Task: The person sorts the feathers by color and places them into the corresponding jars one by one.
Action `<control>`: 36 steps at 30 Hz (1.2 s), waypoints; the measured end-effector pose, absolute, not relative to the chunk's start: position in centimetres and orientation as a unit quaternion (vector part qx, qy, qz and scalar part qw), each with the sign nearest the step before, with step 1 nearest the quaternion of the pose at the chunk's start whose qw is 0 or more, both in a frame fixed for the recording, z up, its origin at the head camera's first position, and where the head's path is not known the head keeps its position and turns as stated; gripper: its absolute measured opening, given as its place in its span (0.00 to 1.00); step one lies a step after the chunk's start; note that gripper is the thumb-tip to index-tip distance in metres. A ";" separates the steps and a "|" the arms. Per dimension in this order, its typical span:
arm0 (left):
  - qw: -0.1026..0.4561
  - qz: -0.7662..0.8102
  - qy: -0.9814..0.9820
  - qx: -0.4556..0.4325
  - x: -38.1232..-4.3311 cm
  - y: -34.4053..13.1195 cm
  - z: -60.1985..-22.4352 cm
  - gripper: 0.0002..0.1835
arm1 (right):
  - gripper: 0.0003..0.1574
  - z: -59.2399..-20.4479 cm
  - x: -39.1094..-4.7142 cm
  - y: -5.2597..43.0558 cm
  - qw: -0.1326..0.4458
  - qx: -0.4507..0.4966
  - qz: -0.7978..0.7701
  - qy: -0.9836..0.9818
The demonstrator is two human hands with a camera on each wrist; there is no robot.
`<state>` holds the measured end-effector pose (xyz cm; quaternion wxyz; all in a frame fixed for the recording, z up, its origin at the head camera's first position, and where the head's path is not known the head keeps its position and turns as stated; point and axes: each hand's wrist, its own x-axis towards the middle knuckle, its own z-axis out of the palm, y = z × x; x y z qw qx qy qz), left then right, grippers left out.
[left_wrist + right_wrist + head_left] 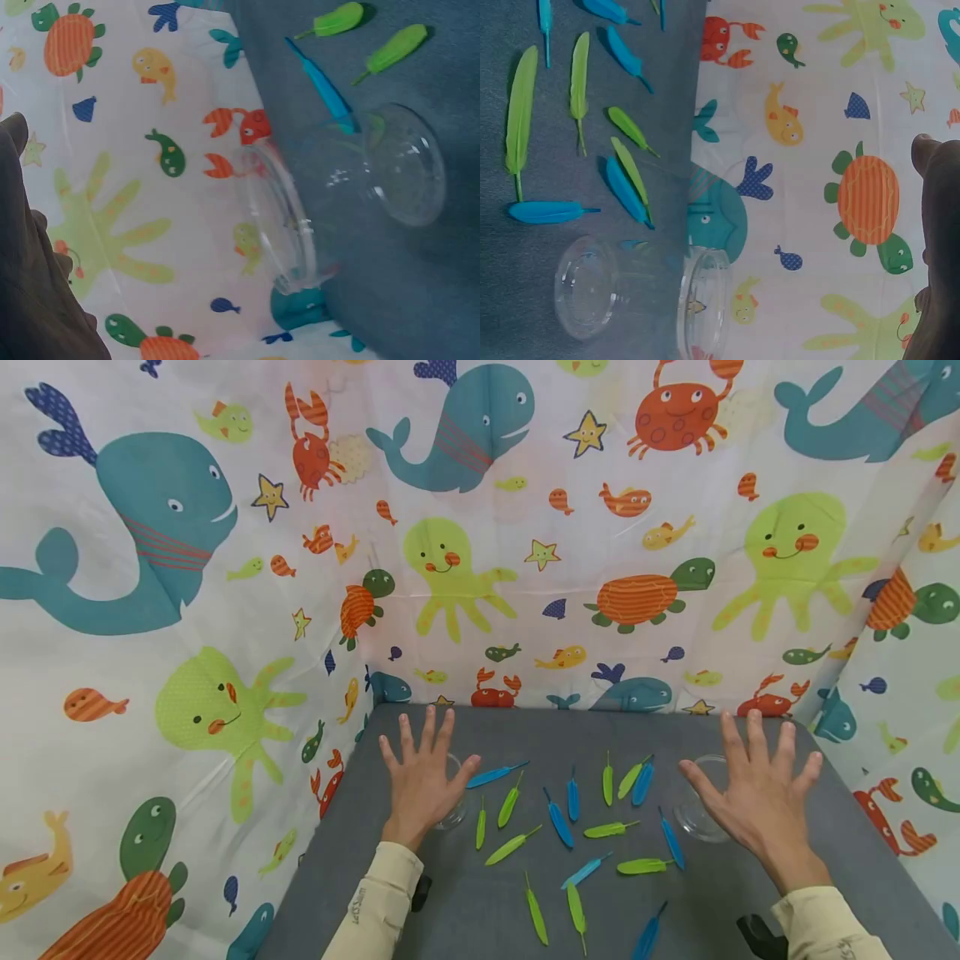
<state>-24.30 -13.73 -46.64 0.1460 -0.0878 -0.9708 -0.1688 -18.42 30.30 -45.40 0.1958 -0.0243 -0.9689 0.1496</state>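
Note:
My left hand is raised over the left side of the grey table, fingers spread and straight, holding nothing. Behind it, partly hidden, stands a clear jar, seen whole in the left wrist view as a see-through jar with a wide rim. On the right, my right hand is held up the same way, palm forward and empty. It overlaps a second clear jar, which the right wrist view shows apart from the hand. Between the hands lie scattered green feathers and blue feathers.
White cloth printed with sea animals hangs behind the grey table and along both sides. A blue feather lies close to the near edge. In the right wrist view, several feathers lie near the jar, including a blue one.

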 end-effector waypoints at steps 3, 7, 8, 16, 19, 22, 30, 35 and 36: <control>0.142 -0.174 -0.971 -0.081 -24.3 -14.2 -47.2 0.47 | 0.62 -45.7 -18.4 30.5 0.194 -0.026 0.151 -0.969; 0.147 -0.187 -0.968 -0.073 -24.4 -14.9 -48.2 0.47 | 0.61 -46.2 -18.2 30.6 0.188 -0.027 0.152 -0.970; 0.151 -0.190 -0.967 -0.071 -24.4 -15.1 -48.4 0.47 | 0.61 -46.3 -18.1 30.7 0.186 -0.028 0.152 -0.970; 0.165 -0.206 -0.964 -0.040 -24.7 -16.5 -50.5 0.51 | 0.58 -47.2 -17.7 30.8 0.216 -0.017 0.155 -0.964; 0.162 -0.226 -0.960 -0.031 -24.6 -17.1 -51.3 0.54 | 0.57 -47.7 -17.5 30.5 0.236 -0.008 0.153 -0.960; 0.152 -0.241 -0.958 -0.021 -24.5 -17.6 -52.3 0.56 | 0.55 -48.0 -17.3 30.2 0.254 0.001 0.156 -0.955; 0.133 -0.275 -0.952 0.000 -24.2 -18.5 -54.4 0.60 | 0.42 -49.0 -16.8 29.1 0.319 0.026 0.168 -0.932; 0.117 -0.298 -0.947 0.021 -24.2 -18.6 -55.4 0.63 | 0.28 -50.5 -16.4 28.5 0.314 0.022 0.202 -0.928; 0.116 -0.306 -0.945 0.026 -24.2 -18.6 -55.6 0.63 | 0.26 -51.0 -16.2 28.4 0.294 0.016 0.209 -0.932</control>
